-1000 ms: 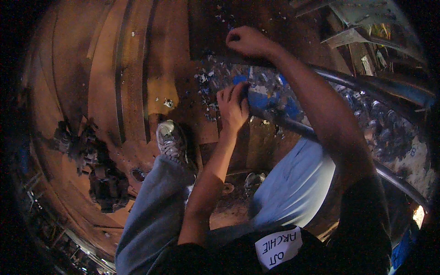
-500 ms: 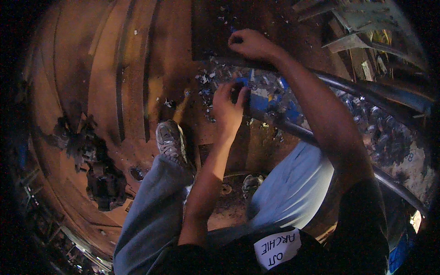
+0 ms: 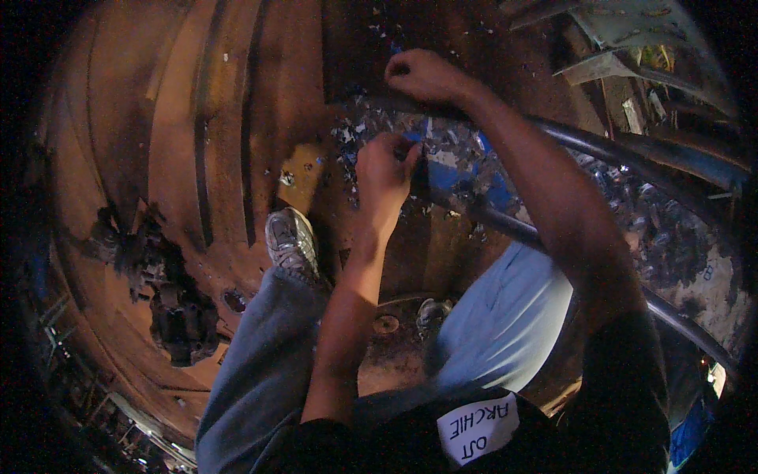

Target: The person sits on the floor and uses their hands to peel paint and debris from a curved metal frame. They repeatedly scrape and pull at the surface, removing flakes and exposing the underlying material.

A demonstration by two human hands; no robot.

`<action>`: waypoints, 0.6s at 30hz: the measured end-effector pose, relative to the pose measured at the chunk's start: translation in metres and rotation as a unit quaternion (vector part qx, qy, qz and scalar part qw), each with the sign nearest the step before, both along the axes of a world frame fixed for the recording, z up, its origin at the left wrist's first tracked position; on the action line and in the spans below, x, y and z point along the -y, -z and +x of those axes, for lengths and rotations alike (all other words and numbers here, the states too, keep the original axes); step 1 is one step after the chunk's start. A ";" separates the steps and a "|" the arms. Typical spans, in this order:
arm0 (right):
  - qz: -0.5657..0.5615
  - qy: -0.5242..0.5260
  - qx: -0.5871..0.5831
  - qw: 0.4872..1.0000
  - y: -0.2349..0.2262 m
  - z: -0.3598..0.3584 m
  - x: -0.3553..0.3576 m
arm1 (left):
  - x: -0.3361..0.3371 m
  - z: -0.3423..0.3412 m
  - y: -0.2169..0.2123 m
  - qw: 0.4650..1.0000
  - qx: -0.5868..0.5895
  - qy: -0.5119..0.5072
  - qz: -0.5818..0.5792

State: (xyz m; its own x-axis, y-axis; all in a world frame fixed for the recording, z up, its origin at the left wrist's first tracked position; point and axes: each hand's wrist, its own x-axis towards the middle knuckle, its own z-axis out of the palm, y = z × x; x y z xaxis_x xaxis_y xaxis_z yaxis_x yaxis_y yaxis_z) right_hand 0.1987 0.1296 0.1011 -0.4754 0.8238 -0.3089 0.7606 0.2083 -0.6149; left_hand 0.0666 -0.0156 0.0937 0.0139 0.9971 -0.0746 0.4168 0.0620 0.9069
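Note:
My left hand (image 3: pixel 384 167) is curled, its thumb and fingers drawn close together beside the end of a tray-like strip (image 3: pixel 448 175) with blue and grey patches, strewn with shiny scraps. Anything between those fingertips is too dark to make out. Farther off, my right hand (image 3: pixel 426 77) is closed in a loose fist, thumb against forefinger, over the dark far side of the strip. Whatever it may hold is hidden. Dark round bars (image 3: pixel 580 141) run along the strip's two long sides, and my right forearm reaches across it.
Long brown planks or sheets (image 3: pixel 175 158) cover the left side. A heap of dark, ragged pieces (image 3: pixel 178 308) lies at lower left. Bent pale metal sheets (image 3: pixel 608 71) jut out at upper right. Small scraps (image 3: pixel 288 178) lie near my shoe (image 3: pixel 290 239).
My left hand has shifted slightly left, and its fingers have curled in closer to the thumb. My right hand keeps its closed shape. The whole view has drifted a little.

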 end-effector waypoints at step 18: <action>-0.001 0.001 0.003 1.000 -0.003 0.000 -0.002 | 0.005 0.001 -0.013 0.998 -0.005 -0.020 -0.057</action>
